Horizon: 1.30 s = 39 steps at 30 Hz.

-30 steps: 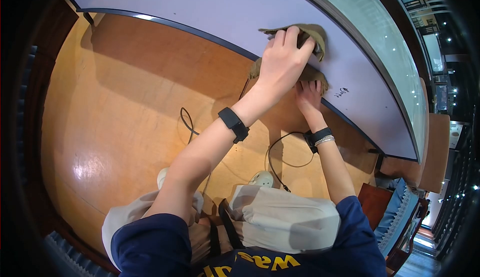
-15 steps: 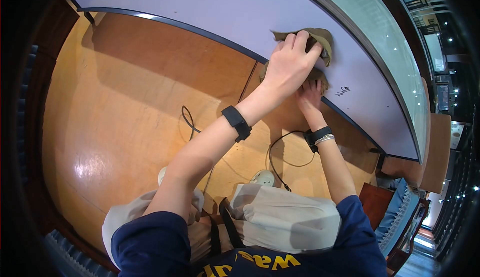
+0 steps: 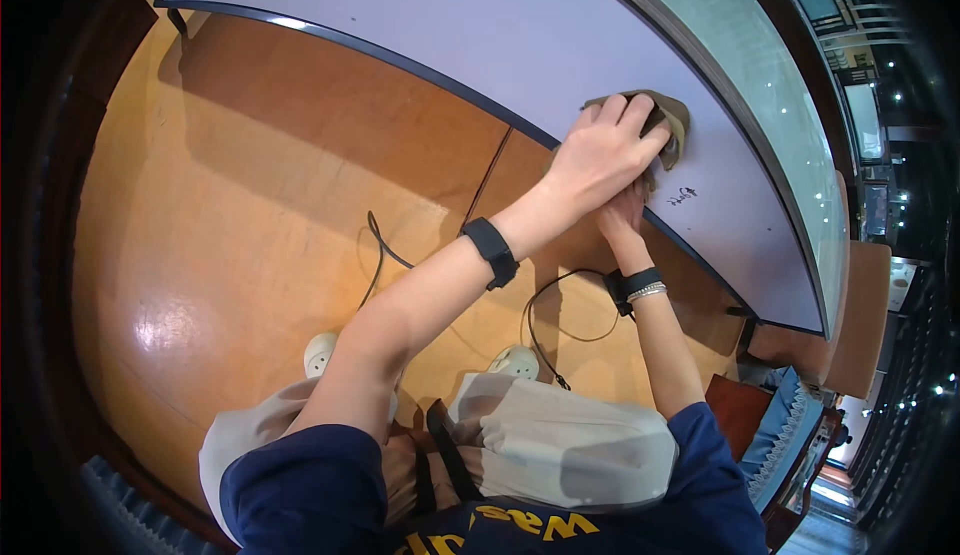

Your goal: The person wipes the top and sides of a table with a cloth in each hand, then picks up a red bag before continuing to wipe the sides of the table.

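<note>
A curved olive-brown cloth piece (image 3: pixel 672 120), shaped somewhat like a cap, is at the near edge of the white tabletop (image 3: pixel 450 25). My left hand (image 3: pixel 608 150) lies over it, with bent fingers gripping its upper part. Below and partly behind that hand, my right hand (image 3: pixel 622 213) reaches to the cloth's lower part; most of its fingers are hidden. Black handwriting (image 3: pixel 682 196) shows on the tabletop just right of the cloth.
A glass panel (image 3: pixel 745 85) runs along the tabletop's far side. Black cables (image 3: pixel 530 320) lie on the wooden floor near my shoes (image 3: pixel 515 362). A chair with a blue lace-edged cover (image 3: pixel 782 420) stands at the right.
In view, both hands and the cloth appear farther right and slightly lower. My left hand now overlaps my right hand more, covering its fingers. The camera view has shifted slightly.
</note>
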Motion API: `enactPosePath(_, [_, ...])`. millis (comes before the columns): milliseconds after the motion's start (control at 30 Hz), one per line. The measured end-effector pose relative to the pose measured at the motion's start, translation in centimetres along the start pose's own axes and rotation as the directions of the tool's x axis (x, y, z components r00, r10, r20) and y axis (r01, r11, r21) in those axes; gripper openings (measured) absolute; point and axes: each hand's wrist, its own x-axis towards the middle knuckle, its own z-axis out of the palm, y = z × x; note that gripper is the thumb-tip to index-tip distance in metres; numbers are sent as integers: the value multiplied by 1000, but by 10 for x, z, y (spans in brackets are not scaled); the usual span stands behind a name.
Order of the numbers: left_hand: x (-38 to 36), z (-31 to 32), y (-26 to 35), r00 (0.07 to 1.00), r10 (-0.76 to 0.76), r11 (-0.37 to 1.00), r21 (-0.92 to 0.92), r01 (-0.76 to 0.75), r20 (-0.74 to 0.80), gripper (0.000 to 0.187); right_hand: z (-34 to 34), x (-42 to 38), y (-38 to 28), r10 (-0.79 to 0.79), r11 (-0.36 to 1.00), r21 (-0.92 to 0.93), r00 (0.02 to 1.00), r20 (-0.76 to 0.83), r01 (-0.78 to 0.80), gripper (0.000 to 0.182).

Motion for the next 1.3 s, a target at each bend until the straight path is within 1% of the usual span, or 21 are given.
enactPosePath(67, [4,-10,-12,999,38,999,-30,-37,20,25,9,-9,20,-163,982,-129,965,-205,138,27])
enactPosePath(133, [5,-17,-32,996,87,996,-5,-87,19,24,-21,0,22,-125,980,-187,936,-329,66,16])
enactPosePath(200, [5,-22,-61,989,148,986,86,-145,-25,25,-43,-4,32,-14,968,-240,938,-347,-75,15])
enactPosePath(300, [18,-44,-110,955,285,938,229,-261,-82,26,-71,-1,52,62,969,-172,851,-522,-176,19])
enactPosePath(400, [32,-74,-149,920,392,858,371,-355,-26,31,-89,8,58,66,978,-119,788,-613,-174,22])
enactPosePath(433, [40,-86,-157,901,435,830,387,-401,-1,22,-101,15,49,40,980,-131,797,-603,-148,24])
enactPosePath(467, [48,-100,-165,880,464,766,455,-454,98,22,-105,23,41,43,981,-125,795,-605,-149,24])
enactPosePath(533, [56,-130,-173,887,382,836,311,-451,260,20,-105,45,28,-82,977,-205,805,-587,-50,24])
enactPosePath(567, [57,-136,-176,887,379,833,321,-451,264,20,-107,59,19,-129,971,-237,799,-587,-17,24])
enactPosePath(633, [58,-147,-187,932,337,822,442,-359,130,13,-113,86,-3,-114,982,-187,801,-588,2,22])
enactPosePath(733, [48,-167,-199,949,301,796,523,-306,97,18,-125,111,-30,-117,991,-125,795,-596,52,19])
enactPosePath(800, [39,-169,-206,950,302,814,496,-302,82,14,-129,110,-32,-104,992,-120,798,-593,40,21])
enactPosePath(833, [33,-168,-215,951,286,815,491,-307,120,19,-131,104,-28,-110,991,-126,801,-589,44,21])
enactPosePath(900, [25,-164,-222,950,270,813,491,-311,155,24,-135,87,-12,-45,983,-176,873,-485,-47,27])
enactPosePath(967, [18,-154,-226,970,175,834,498,-236,166,25,-134,67,8,-35,972,-220,872,-489,-85,31])
enactPosePath(1000, [16,-148,-228,970,179,837,492,-239,166,25,-134,54,19,-20,957,-261,873,-487,-124,35])
enactPosePath(1067, [14,-136,-234,986,122,859,486,-163,115,24,-141,28,40,11,949,-275,888,-459,-154,38])
enactPosePath(1133, [12,-132,-235,987,131,873,462,-159,91,25,-146,13,50,43,939,-291,902,-430,-183,42])
enactPosePath(1200, [11,-130,-238,989,136,882,447,-150,64,25,-146,7,53,55,933,-297,895,-443,-205,31])
enactPosePath(1233, [9,-128,-240,991,132,883,449,-135,38,26,-140,7,54,81,971,-168,894,-441,-170,45])
enactPosePath(1300, [7,-125,-241,992,127,885,451,-118,10,26,-136,14,48,53,973,-178,896,-441,-145,46])
